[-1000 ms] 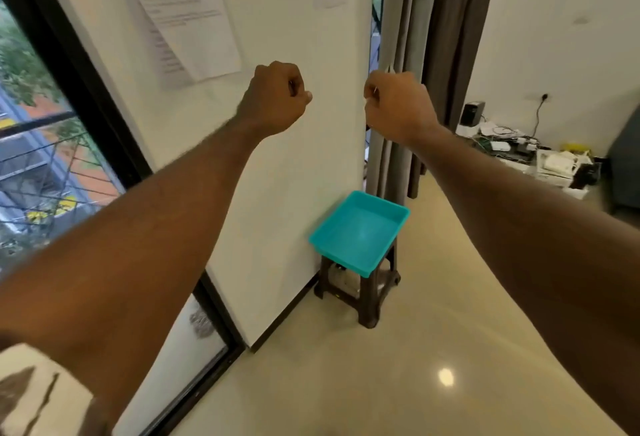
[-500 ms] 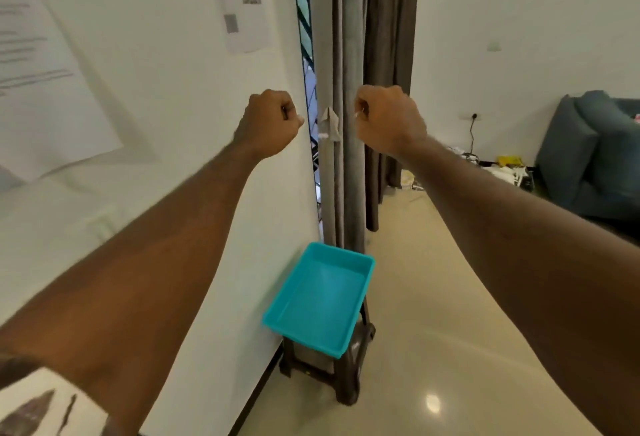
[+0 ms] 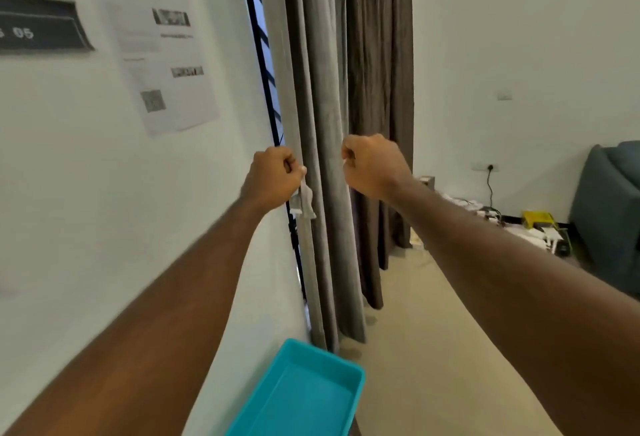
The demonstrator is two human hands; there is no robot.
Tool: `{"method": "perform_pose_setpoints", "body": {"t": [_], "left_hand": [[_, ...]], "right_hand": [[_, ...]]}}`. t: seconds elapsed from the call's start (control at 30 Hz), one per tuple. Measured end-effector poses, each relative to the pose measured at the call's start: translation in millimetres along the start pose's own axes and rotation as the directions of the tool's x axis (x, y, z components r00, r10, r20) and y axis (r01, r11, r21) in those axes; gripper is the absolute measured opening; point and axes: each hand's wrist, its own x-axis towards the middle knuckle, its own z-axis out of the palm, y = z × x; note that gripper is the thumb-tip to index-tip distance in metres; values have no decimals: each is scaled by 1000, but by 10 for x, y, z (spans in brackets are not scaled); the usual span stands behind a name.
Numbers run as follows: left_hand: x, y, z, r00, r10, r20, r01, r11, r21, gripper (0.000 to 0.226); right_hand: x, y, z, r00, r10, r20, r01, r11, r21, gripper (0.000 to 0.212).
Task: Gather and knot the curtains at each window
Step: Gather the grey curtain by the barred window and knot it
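Observation:
A grey curtain hangs in long folds beside the window's black grille, and a darker brown curtain hangs just behind it. Both reach the floor, loose and unknotted. My left hand is a fist at the grey curtain's left edge, right above a small pale fabric tab on that edge. I see nothing clearly held in it. My right hand is a fist too, in front of the curtain folds, holding nothing visible.
A teal plastic tray stands low against the wall under my arms. Printed sheets and a dark sign hang on the left wall. Cables and small devices lie on the floor by a blue-grey sofa.
I have come closer to the curtains and the view has swung right. Both fists now sit lower and right at the grey curtain; the left one covers the tab's top.

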Motion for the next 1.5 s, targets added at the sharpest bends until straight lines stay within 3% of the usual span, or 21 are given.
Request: {"method": "perform_pose_setpoints", "body": {"t": [0.17,0.33,0.5,0.8,1.03,1.2,1.33,1.5], "left_hand": [[843,229,412,992,-25,-122,28,999,25,32],[1618,341,624,987,-53,-152,69,993,100,38],[2613,528,691,970,43,-239,2,983,186,36],[4279,391,946,896,107,-431,22,958,284,22],[5274,433,471,715,128,-687,231,885,405,22],[5709,532,206,639,173,-749,368,787,496,33],[5985,581,125,537,155,-829,463,767,443,43],[6220,645,-29,430,181,-885,575,700,423,37]], "right_hand": [[732,806,-77,998,-54,-14,54,997,54,17],[1447,1325,-24,994,-103,-25,104,991,84,19],[2303,1731,-14,989,-108,-105,125,978,168,18],[3822,2322,268,964,-168,-208,225,930,291,14],[5102,2464,263,912,-249,-326,361,865,349,10],[5824,2275,40,869,-305,-390,467,764,445,9],[6258,2132,-126,840,-381,-387,539,673,507,7],[6627,1783,-257,815,-387,-431,580,554,597,27]]}}
